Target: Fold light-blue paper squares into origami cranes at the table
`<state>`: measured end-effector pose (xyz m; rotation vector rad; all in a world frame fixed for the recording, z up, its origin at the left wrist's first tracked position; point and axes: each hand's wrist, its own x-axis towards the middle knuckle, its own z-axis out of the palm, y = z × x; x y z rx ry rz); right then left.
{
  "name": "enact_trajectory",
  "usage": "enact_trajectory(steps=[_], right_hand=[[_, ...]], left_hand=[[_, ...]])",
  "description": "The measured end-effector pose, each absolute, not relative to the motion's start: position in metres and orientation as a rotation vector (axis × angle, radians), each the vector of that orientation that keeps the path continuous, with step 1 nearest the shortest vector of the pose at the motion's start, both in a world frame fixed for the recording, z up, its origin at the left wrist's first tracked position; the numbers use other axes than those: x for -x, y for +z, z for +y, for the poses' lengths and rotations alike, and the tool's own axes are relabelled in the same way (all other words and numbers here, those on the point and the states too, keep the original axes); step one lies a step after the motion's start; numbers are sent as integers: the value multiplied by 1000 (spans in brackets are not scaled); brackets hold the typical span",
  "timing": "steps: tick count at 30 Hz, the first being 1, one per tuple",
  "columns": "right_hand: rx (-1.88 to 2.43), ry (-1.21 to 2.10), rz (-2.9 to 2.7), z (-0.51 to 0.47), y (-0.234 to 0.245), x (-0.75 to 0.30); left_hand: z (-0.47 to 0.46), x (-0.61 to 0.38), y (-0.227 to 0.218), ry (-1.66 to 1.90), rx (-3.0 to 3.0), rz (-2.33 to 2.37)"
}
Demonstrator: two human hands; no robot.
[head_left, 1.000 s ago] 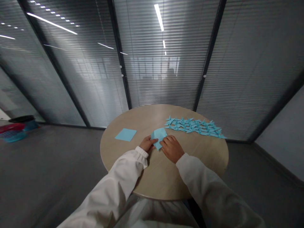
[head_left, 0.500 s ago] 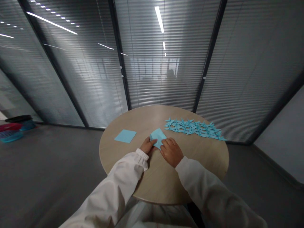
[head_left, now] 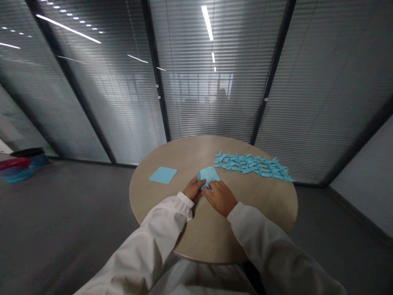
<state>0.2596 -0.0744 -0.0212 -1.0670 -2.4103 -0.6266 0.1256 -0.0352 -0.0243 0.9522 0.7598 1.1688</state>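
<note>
- Near the middle of one round wooden table (head_left: 211,233), one partly folded piece of light-blue paper (head_left: 209,173) is held.
- Its left side is gripped by the left hand (head_left: 193,188), thumb on top, probably so that slipping is prevented.
- Its near right edge is touched by the bent fingers of the right hand (head_left: 221,197), perhaps so that a fold is pressed; whether the paper is pinched there cannot be told.
- To the left, one flat blue paper square (head_left: 163,175) is laid, apparently within reach but out of the way; whether sheets are stacked cannot be seen.
- At far right, blue paper cranes (head_left: 248,164) are set in close rows, likely to save space, too crowded to be counted.
- On the floor, far left, two containers are seen: a red-and-blue basket (head_left: 16,173) and a dark-topped blue bin (head_left: 39,159).
</note>
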Motion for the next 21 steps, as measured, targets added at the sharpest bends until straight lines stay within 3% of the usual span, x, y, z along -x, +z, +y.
enact_trajectory(steps=[5,12,21], right_hand=[[1054,-555,-2344,-73,-24,-261],[1182,-150,-2085,-64,-32,-268],[1277,26,-1899,-56,-35,-272]], left_hand=[[-36,-124,-18,1159,-828,798],[-35,-124,-17,1147,-744,717],[-44,-125,-11,1087,-945,686]])
